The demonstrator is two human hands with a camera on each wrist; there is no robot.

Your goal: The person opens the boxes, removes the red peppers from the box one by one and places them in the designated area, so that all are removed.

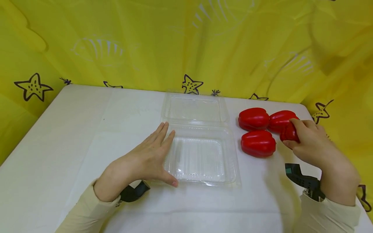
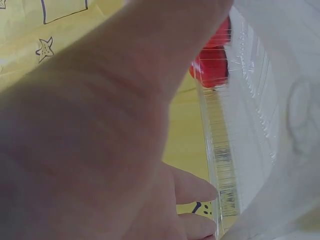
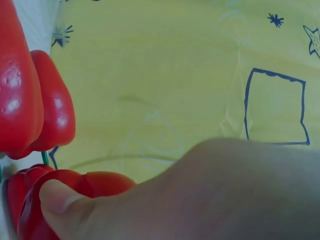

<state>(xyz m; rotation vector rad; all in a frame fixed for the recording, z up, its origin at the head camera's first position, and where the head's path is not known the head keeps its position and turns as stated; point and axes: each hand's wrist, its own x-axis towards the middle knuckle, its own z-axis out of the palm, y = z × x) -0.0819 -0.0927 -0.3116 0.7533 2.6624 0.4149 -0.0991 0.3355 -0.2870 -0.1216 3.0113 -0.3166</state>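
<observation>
An opened clear plastic clamshell container (image 1: 201, 158) lies on the white table, its lid (image 1: 194, 108) folded back toward the yellow cloth. Spread fingers of my left hand (image 1: 148, 158) touch the container's left side, the thumb at its near left corner. On the right, my right hand (image 1: 311, 142) grips a red bell pepper (image 1: 288, 132), with the thumb across it in the right wrist view. Three more red bell peppers lie beside it: one at the back left (image 1: 254, 118), one behind the gripped pepper (image 1: 281, 119), and one nearer the container (image 1: 258, 143).
A yellow cloth (image 1: 145, 48) with drawn starfish and fish hangs behind and at both sides of the white table (image 1: 73, 129). Each wrist carries a black camera mount, as on the right (image 1: 306, 181).
</observation>
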